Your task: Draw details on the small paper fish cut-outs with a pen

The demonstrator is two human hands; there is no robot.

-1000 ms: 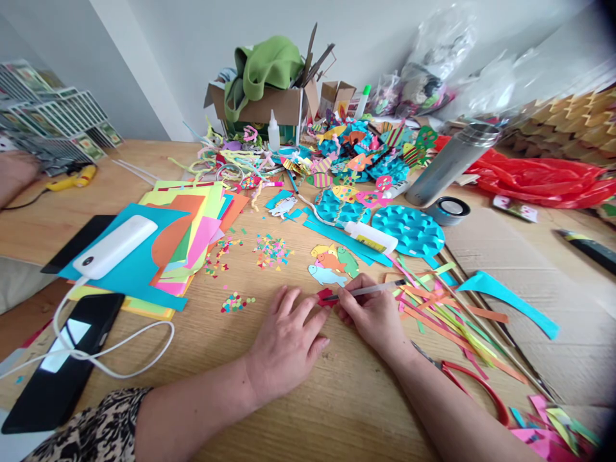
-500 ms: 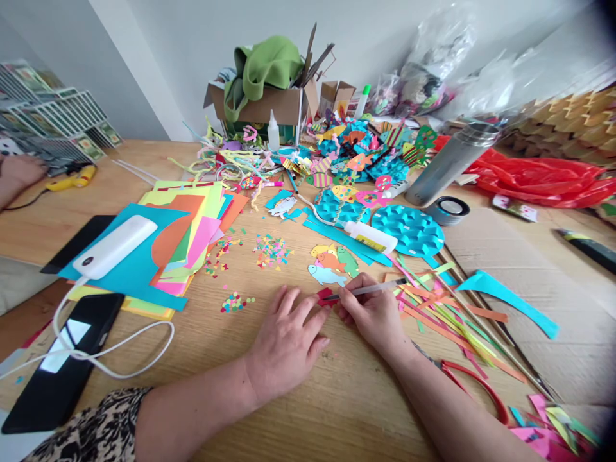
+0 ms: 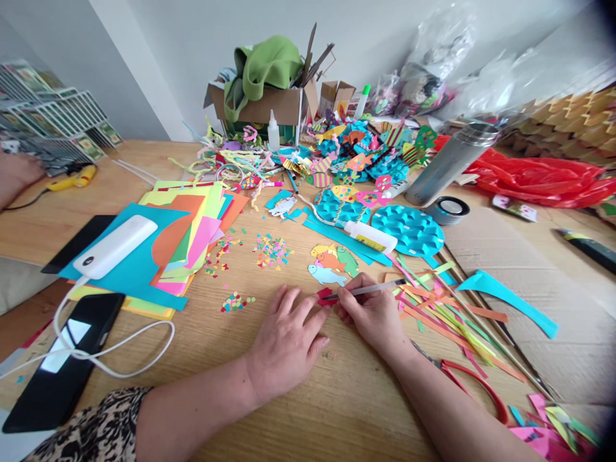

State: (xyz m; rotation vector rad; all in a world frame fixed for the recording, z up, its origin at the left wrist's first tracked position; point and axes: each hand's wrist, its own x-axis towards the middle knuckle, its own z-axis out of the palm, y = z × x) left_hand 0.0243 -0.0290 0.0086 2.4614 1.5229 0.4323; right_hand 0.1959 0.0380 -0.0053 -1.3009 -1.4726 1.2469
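Observation:
My right hand (image 3: 373,319) grips a slim pen (image 3: 373,289), its tip touching a small red paper cutout (image 3: 326,296). My left hand (image 3: 291,340) lies flat on the wooden table with fingers spread, the fingertips at the cutout's left edge. Part of the cutout is hidden by my fingers, so its full outline cannot be made out. Just beyond it lie several paper fish, with a light blue fish (image 3: 326,275) nearest. Small confetti dots (image 3: 235,302) are left of my left hand. Red-handled scissors (image 3: 474,383) rest partly under my right forearm.
Coloured paper sheets (image 3: 180,218), a white power bank (image 3: 115,246) and a black phone (image 3: 62,366) lie at left. A glue bottle (image 3: 370,237), blue paper discs (image 3: 408,231) and a steel flask (image 3: 452,163) stand behind. Paper strips (image 3: 452,308) are at right. Another person's hand (image 3: 19,176) is far left.
My hands and the pen have hardly moved. At the far left, the other person's hand has shifted slightly.

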